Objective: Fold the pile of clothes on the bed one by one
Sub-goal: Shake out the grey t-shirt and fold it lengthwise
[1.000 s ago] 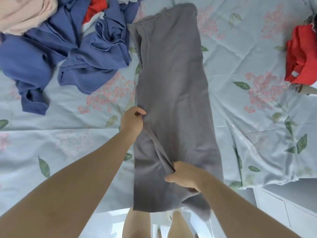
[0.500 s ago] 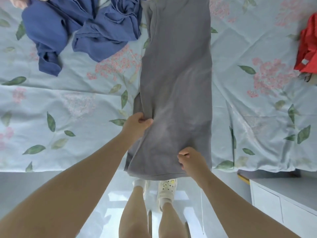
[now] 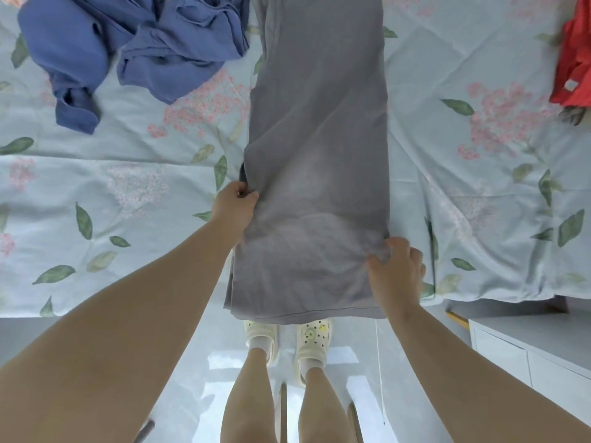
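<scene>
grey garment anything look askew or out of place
The grey garment overhangs the bed edge at its near end; the left hand and right hand grip its sides. Otherwise it lies straight, nothing damaged.

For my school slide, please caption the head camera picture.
A left hand and a right hand hold the edges of a long grey garment on a flowery bed, beside blue clothes.
</scene>
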`<state>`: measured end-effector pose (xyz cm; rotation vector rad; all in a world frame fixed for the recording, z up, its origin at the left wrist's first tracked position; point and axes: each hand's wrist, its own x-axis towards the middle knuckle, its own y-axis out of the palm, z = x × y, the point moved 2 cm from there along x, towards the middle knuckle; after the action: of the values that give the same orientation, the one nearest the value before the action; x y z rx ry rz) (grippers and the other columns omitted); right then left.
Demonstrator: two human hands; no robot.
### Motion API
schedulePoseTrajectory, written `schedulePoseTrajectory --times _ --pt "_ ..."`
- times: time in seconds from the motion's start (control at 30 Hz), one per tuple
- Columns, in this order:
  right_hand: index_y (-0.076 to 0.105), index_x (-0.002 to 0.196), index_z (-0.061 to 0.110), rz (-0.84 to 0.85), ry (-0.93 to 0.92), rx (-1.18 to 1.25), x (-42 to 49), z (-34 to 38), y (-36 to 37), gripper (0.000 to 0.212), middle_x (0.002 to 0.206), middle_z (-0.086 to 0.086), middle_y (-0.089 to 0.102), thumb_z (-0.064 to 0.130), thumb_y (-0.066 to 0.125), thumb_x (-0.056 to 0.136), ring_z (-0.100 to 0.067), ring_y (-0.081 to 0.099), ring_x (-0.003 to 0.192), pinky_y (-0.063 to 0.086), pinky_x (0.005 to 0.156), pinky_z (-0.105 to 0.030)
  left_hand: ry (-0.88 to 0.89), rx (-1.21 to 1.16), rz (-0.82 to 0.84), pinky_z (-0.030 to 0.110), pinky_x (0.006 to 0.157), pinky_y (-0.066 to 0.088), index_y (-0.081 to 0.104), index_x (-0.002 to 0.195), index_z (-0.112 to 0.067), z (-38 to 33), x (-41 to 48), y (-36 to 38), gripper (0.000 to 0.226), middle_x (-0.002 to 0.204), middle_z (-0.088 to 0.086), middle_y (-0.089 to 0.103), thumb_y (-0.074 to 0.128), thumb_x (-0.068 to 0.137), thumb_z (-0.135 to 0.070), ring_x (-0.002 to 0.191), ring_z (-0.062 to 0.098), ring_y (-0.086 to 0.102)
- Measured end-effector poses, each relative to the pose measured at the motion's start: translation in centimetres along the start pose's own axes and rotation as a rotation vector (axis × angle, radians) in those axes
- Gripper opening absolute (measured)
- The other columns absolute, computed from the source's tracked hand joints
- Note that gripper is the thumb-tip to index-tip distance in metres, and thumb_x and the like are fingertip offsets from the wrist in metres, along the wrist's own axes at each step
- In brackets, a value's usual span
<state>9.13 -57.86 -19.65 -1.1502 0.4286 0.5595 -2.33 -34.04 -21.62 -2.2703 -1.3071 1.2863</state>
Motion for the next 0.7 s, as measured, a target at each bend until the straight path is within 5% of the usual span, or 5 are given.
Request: schedulePoseTrajectory --times 0.07,0.17,0.33,0.5,0.7 --pt "0.031 0.141 0.019 -0.005 0.035 0.047 0.5 0.0 -0.2 0.059 0.14 -0.01 0.035 0.024 0.059 0.089 -0.033 0.038 0.122 0.034 0.1 -0.046 -0.054 -0.074 -0.06 0.035 0.082 0.048 0.059 0.097 -0.013 0.6 0.3 -0.5 0.012 0.089 0.002 0.055 0.05 0.095 -0.021 0.092 0.028 0.054" --pt "0.029 0.141 0.018 0.043 0.099 0.291 1.4 -0.2 0.0 0.065 0.125 -0.007 0.044 0.027 0.064 0.087 -0.028 0.05 0.105 0.044 0.091 -0.04 -0.048 -0.091 -0.017 0.034 0.076 0.046 0.052 0.093 -0.017 2.1 -0.8 -0.6 0.013 0.08 -0.003 0.052 0.051 0.096 -0.029 0.084 0.022 0.052" --pt "0.057 0.093 0.002 0.151 0.1 0.428 2.3 -0.3 -0.1 0.023 0.086 -0.009 0.057 0.024 0.06 0.09 -0.028 0.053 0.083 0.044 0.073 -0.037 -0.042 -0.026 0.271 0.037 0.088 0.051 0.056 0.122 -0.014 4.1 -3.1 -0.7 0.04 0.109 -0.001 0.064 0.068 0.085 -0.025 0.1 0.021 0.062" --pt "0.052 0.089 0.005 0.187 0.069 0.394 1.1 -0.5 -1.2 0.022 0.088 -0.008 0.054 0.026 0.051 0.096 -0.025 0.049 0.08 0.039 0.072 -0.033 -0.036 -0.156 0.196 0.039 0.09 0.049 0.056 0.114 -0.02 4.6 -5.3 -1.1 0.022 0.108 -0.002 0.063 0.058 0.093 -0.024 0.102 0.022 0.06" --pt "0.051 0.076 0.01 0.172 0.023 0.466 -1.9 -0.1 -4.4 0.026 0.077 -0.003 0.056 0.029 0.057 0.092 -0.024 0.053 0.076 0.043 0.069 -0.032 0.066 -0.069 0.084 0.029 0.072 0.043 0.051 0.103 -0.016 2.3 -9.2 -3.7 0.013 0.089 -0.008 0.056 0.053 0.095 -0.026 0.092 0.022 0.054"
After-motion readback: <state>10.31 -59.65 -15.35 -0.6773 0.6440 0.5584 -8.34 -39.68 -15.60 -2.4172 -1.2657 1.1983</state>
